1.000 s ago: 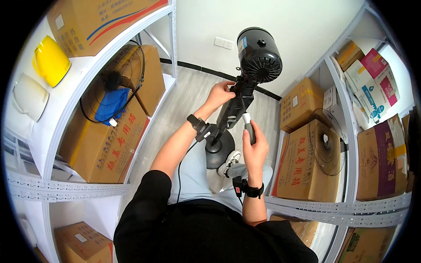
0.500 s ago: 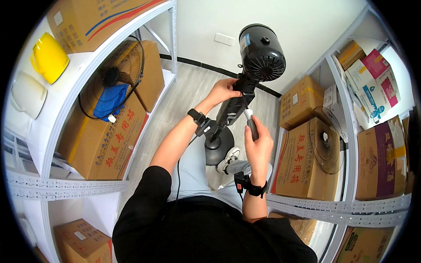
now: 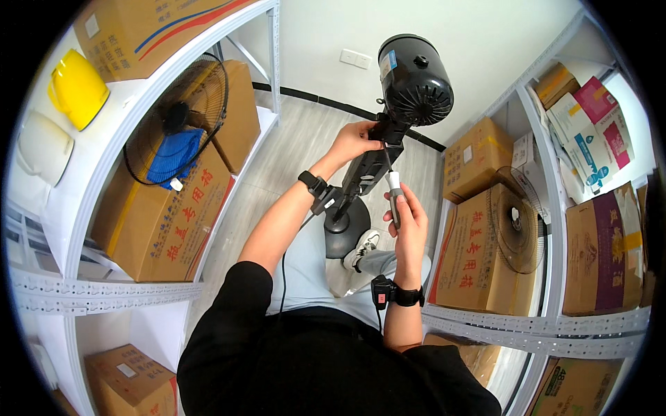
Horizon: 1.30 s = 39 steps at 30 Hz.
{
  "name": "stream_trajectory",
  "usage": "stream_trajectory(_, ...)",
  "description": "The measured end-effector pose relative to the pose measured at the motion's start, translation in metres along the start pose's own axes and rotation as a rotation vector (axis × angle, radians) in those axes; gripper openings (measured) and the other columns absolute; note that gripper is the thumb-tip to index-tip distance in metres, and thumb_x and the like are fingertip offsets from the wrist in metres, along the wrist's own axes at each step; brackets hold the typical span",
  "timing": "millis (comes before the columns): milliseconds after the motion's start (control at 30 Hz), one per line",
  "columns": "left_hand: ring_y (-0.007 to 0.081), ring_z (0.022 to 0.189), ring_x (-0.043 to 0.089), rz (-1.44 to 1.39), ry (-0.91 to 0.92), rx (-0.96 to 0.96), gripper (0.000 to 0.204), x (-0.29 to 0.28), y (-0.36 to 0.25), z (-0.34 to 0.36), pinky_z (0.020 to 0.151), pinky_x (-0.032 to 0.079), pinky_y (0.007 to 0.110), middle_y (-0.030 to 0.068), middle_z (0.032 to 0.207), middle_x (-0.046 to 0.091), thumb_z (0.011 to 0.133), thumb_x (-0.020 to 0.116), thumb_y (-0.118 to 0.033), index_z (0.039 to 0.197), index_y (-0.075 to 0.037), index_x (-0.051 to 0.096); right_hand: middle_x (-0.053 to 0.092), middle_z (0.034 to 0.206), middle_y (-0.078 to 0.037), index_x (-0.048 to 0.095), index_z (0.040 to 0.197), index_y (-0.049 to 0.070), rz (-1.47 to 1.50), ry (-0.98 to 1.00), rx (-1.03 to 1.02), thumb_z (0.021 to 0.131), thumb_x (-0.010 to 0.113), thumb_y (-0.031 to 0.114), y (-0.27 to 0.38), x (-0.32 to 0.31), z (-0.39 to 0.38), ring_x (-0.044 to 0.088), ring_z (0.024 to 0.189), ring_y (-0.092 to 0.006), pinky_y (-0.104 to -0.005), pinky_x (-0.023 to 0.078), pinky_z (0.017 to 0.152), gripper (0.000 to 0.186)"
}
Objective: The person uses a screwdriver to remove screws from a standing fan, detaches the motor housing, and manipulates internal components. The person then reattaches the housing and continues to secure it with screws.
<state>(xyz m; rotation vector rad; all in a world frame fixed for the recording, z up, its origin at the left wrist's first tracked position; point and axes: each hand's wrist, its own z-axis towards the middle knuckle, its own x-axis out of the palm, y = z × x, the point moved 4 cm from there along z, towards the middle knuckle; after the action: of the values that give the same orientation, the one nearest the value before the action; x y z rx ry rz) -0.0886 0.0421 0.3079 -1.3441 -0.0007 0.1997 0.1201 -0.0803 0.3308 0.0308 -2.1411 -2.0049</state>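
Observation:
A black pedestal fan (image 3: 415,80), its motor housing bare of blades and grille, stands in front of me on a round base (image 3: 350,236). My left hand (image 3: 352,144) is closed on the fan's neck just below the motor, thumb on the near side. Between the fingers of my right hand (image 3: 411,227) is a screwdriver (image 3: 395,197) with a grey and white handle. Its thin shaft points up to the neck, close by my left thumb; the tip's exact contact is hidden.
On the left shelf (image 3: 146,114) are a wire fan grille (image 3: 208,125) with a blue cloth, cardboard boxes, a yellow kettle (image 3: 80,90) and a white one (image 3: 45,149). More boxes and another round grille (image 3: 517,243) fill the right shelf. A wall socket (image 3: 356,58) is behind.
My right fingers have shifted round the screwdriver handle, now more extended along it, and the handle stands a little more upright. My left hand keeps its place on the fan's neck.

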Motion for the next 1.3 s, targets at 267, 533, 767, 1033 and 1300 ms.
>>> stream_trajectory(267,0.0039,0.059,0.037,0.036,0.014,-0.048,0.063,0.004,-0.012,-0.004,0.054,0.027,0.024,-0.0082,0.065,0.04,0.071,0.085,-0.023,0.124,0.004,0.065,0.068,0.104,-0.01,0.052,0.14,0.001,-0.001,0.003,-0.076,0.101,0.054,0.018,-0.016,0.005,-0.007,0.056,0.062,-0.0073,-0.0211,0.039,0.045,0.042)
stream_trajectory(533,0.0038,0.06,0.037,-0.004,0.024,-0.043,0.064,0.0,-0.002,-0.003,0.055,0.026,0.023,-0.0084,0.065,0.039,0.072,0.083,-0.021,0.126,0.006,0.063,0.066,0.114,-0.017,0.062,0.13,0.007,-0.865,-0.123,-0.459,0.091,0.063,0.012,0.029,0.012,-0.018,0.068,0.098,-0.0338,-0.0403,0.053,0.084,0.039)
stream_trajectory(767,0.0034,0.06,0.036,0.024,0.044,-0.044,0.065,0.003,-0.005,-0.002,0.055,0.027,0.023,-0.0088,0.066,0.039,0.072,0.084,-0.022,0.127,0.005,0.062,0.066,0.115,-0.018,0.06,0.131,0.006,-0.798,-0.22,-0.445,0.089,0.066,0.013,0.021,0.012,-0.017,0.067,0.103,-0.0339,-0.0406,0.053,0.087,0.043)
stream_trajectory(1033,0.0033,0.059,0.038,0.052,-0.011,-0.035,0.067,0.004,-0.004,-0.002,0.054,0.028,0.023,-0.0084,0.064,0.041,0.07,0.085,-0.025,0.126,0.006,0.063,0.059,0.128,-0.021,0.048,0.136,-0.005,0.482,-0.016,0.128,0.1,0.057,0.02,-0.018,-0.007,-0.002,0.063,0.084,-0.0142,-0.0237,0.05,0.061,0.044)
stream_trajectory(1300,0.0034,0.058,0.038,0.064,-0.038,-0.02,0.067,0.001,0.005,-0.002,0.054,0.028,0.022,-0.0084,0.064,0.041,0.071,0.085,-0.027,0.126,0.005,0.063,0.066,0.116,-0.019,0.056,0.128,-0.002,0.115,0.146,0.181,0.097,0.059,0.021,-0.008,0.0,0.004,0.062,0.081,-0.0158,-0.0269,0.051,0.06,0.038)
